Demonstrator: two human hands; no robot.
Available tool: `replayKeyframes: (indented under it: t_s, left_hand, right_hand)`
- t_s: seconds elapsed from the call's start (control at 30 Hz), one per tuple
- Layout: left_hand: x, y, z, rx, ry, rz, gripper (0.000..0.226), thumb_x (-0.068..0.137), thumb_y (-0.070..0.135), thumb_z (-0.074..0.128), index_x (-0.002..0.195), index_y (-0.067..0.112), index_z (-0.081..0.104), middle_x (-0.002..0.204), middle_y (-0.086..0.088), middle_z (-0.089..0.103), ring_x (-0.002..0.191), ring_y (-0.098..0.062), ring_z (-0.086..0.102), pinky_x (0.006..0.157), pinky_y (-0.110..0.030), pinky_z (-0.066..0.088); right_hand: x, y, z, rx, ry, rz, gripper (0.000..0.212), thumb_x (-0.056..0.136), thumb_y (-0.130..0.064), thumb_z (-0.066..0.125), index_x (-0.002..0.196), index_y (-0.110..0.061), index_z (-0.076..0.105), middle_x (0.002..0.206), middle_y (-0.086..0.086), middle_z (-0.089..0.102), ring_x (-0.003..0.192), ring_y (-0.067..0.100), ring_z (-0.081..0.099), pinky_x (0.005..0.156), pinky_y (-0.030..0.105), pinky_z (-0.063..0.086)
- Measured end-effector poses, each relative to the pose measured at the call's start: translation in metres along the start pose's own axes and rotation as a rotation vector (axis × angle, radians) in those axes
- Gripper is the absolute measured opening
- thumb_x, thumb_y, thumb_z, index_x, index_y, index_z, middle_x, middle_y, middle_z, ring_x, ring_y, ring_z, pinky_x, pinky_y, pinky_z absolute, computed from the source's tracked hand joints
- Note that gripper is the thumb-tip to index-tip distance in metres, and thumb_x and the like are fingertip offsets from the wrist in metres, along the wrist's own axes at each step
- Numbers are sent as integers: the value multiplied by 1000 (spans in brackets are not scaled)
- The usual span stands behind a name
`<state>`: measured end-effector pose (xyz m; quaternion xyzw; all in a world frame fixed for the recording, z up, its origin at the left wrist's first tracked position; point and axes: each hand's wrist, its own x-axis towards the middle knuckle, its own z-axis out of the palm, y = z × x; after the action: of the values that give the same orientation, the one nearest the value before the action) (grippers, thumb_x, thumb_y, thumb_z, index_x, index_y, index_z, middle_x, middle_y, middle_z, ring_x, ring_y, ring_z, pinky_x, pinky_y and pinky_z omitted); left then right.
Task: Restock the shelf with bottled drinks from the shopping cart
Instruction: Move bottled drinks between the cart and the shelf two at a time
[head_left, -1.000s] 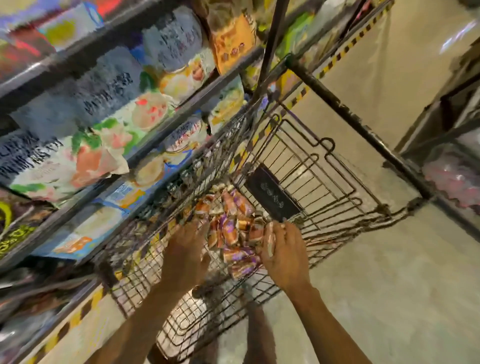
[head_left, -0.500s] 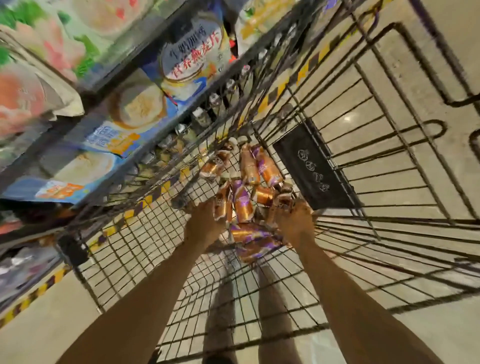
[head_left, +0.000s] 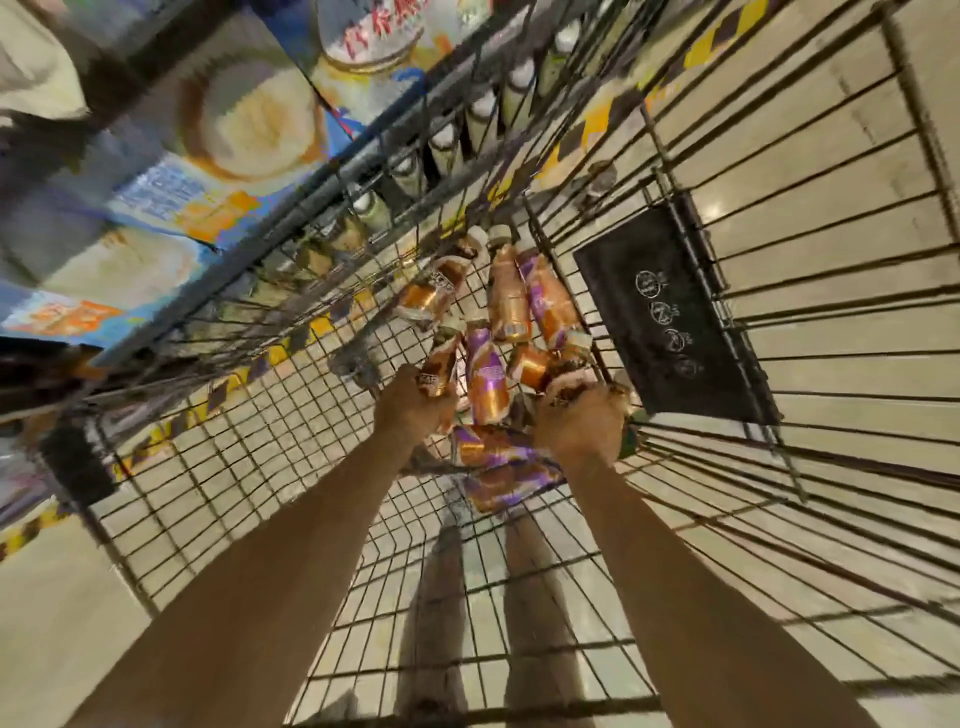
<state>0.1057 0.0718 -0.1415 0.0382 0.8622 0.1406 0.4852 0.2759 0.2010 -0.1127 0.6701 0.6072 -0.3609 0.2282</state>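
— As we lean over the shopping cart in the head view, where do our hands sit?

— Both reach down among the bottled drinks heaped on the wire floor. Our left hand is curled tight round a brown-labelled bottle that sticks up past the knuckles. Our right hand is closed into a fist on another bottle, whose top shows just above the fingers.

— And the rest of the pile?

— Between our two grips stands a purple-and-orange bottle, close to both hands. Beyond the knuckles lie several more, orange and purple, pointing away from us. Two more lie crosswise just under our wrists, nearer to us.

— What is past the right hand?

— A black plaque on the cart's wire wall, just beyond and outside that fist.

— And the shelf?

— Off to the left of our left grip, through the mesh, a row of white-capped bottles stands on the shelf, under blurred blue-and-orange packets. Everything is motion-blurred, so we cannot read the labels.
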Motion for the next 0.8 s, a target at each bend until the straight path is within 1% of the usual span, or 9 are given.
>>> replayKeyframes:
  t_s: [0.17,0.3,0.37,0.43,0.5,0.57,0.63,0.73,0.8]
  left_hand:
    - [-52,-5,-35,-357,-221,30,51,81,28,84,121,19,54,107,-6,71,95,-21,71,69,-34,56]
    - [-114,6,-76,-549,-311,111,59,84,18,82,132,25,48,113,-3,72,94,-15,74,65,-26,58]
    - [-152,15,-105,-617,-396,208,60,85,17,81,133,28,46,112,-4,72,94,-19,75,71,-29,60]
    - [-191,22,-131,-638,-467,288,59,87,19,79,135,25,46,106,-3,72,98,-26,72,85,-45,58]
    - [-232,28,-156,-703,-461,288,52,92,23,72,138,19,48,107,0,70,105,-25,68,94,-50,53]
    - [-273,34,-178,-800,-411,279,39,96,34,67,132,27,57,118,2,64,117,-27,60,109,-53,43]
    - [-311,35,-198,-950,-475,308,42,87,33,76,127,26,64,123,-5,61,116,-30,57,116,-59,31]
    - [-374,32,-220,-1136,-556,371,43,77,16,74,119,16,64,105,-9,64,91,-25,61,109,-59,38]
    - [-410,22,-227,-1165,-532,480,50,73,19,73,121,18,62,101,-6,67,84,-22,64,90,-49,51]
  right_hand:
    - [-12,21,5,327,-118,-76,90,52,-90,72,122,-37,57,125,4,67,115,30,64,98,49,55]
    - [-115,-16,-72,767,-297,-128,43,81,-27,87,112,-33,58,114,2,71,99,22,73,73,34,61]
    - [-151,-23,-98,893,-391,-175,49,82,-17,83,119,-34,54,119,10,70,99,28,74,72,44,64]
    - [-188,-31,-122,930,-380,-190,63,69,-28,84,124,-37,55,123,11,70,107,36,72,84,64,60]
    - [-225,-38,-145,960,-396,-222,58,78,-26,78,129,-39,52,122,9,71,110,38,71,88,68,57]
    - [-265,-42,-166,989,-435,-312,48,98,-15,64,137,-37,46,124,9,69,110,38,70,87,63,59]
    - [-302,-42,-185,1051,-485,-415,43,97,-14,61,136,-32,51,122,9,68,103,32,71,84,53,61]
    - [-357,-42,-210,1189,-621,-526,46,84,-10,66,128,-19,56,104,7,68,88,23,68,72,38,60]
    - [-389,-38,-220,1209,-679,-597,53,82,-8,65,133,-16,53,102,6,70,85,20,70,68,35,61]
